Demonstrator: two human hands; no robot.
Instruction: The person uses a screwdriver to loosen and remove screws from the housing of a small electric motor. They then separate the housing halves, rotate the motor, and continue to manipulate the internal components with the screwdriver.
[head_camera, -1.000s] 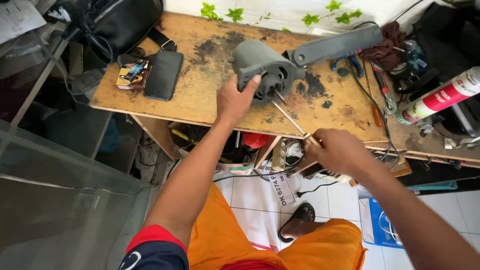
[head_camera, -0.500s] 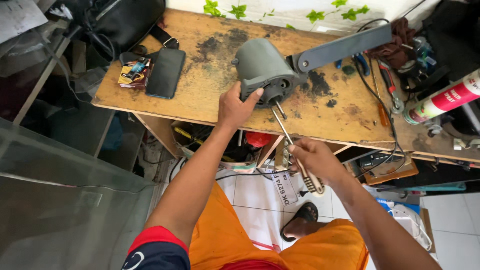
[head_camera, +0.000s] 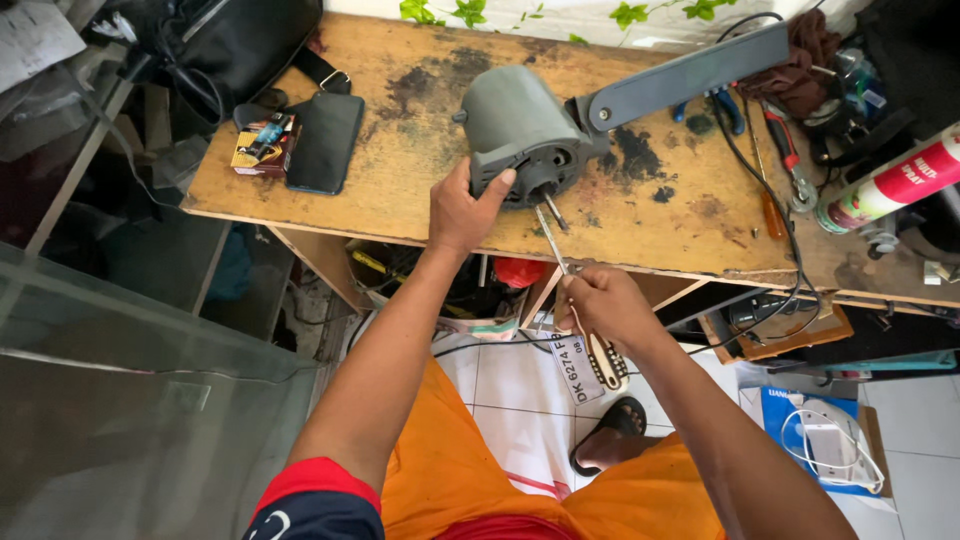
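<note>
My left hand clamps the grey motor; my right hand grips the screwdriver; the tip may slip if I tilt it.

A small yellow-and-dark cardboard box lies on the wooden bench well to the left of the left hand's grip, touching a flat black phone with a dark screen just beside it. Far to the right of that grip, a spray can with a red, white and green label lies tilted. Below the right hand, just beside the tool handle it grips, hangs a white rectangular plate with dark characters. Further right on the floor sits a blue printed box.
</note>
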